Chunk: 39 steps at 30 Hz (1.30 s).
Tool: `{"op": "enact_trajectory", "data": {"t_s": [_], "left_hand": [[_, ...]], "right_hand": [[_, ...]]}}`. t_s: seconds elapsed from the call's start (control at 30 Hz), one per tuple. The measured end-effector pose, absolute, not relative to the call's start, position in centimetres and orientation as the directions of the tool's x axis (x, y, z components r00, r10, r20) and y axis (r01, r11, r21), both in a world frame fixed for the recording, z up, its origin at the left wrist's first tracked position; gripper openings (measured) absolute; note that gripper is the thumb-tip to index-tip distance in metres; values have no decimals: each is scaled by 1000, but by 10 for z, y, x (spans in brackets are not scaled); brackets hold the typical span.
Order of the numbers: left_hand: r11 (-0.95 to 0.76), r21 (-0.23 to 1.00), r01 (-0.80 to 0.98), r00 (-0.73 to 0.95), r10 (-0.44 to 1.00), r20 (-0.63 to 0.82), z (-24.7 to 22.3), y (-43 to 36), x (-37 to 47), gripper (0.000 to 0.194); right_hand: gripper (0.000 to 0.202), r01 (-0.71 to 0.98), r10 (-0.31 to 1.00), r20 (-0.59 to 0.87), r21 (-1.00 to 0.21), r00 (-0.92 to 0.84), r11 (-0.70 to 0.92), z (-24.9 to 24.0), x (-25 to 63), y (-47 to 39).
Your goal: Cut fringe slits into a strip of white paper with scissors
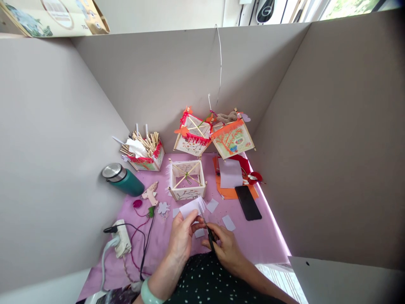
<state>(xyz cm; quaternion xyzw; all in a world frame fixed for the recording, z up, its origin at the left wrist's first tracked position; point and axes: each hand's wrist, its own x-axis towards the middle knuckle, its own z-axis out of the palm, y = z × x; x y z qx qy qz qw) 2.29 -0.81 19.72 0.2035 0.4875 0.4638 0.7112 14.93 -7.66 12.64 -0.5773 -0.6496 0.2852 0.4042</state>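
Two hands of mine are busy at the near edge of the bench point(259, 238), which is spread with pinkish-purple cloth. My left hand point(181, 237) has its thumb and fingers closed on a folded piece of pale lilac paper point(190, 205), held up just in front of a small four-sided frame point(186, 194) with sticks crossing inside it. My right hand point(226, 248) is curled round the handles of black scissors point(211, 238), their blades pointing up and away from me to the slit right-hand end of the folded paper. I can't tell how far apart the blades are.

Small lilac rectangles lie around my hands, one of them point(228, 223) to the right, beyond my right hand's knuckles. Off to my left are a glue gun point(151, 194), a flower-shaped cutout point(163, 207), a teal bottle point(129, 181) tilted over, and a white power strip point(122, 238) with plugs in it. On the right, a black phone point(248, 203) overlaps orange sheets point(228, 194). Behind the frame stand two decorated paper boxes, one red-fringed point(193, 145), the other painted with an orange tree point(234, 138).
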Motion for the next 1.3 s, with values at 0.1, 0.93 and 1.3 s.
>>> {"op": "enact_trajectory", "data": {"t_s": [0.1,0.93,1.3], "left_hand": [[487,743,-459,92,858,-506,197,-8,23,30],[479,768,-426,92,867,-490,193,-11,22,32],[479,759,-441,87,865,-495,194,-9,23,31]], "right_hand": [[36,519,981,196,-838,-7,171,126,150,-77],[34,543,986,168,-829,8,136,128,149,-77],[35,554,986,168,-823,19,129,123,149,-79]]}}
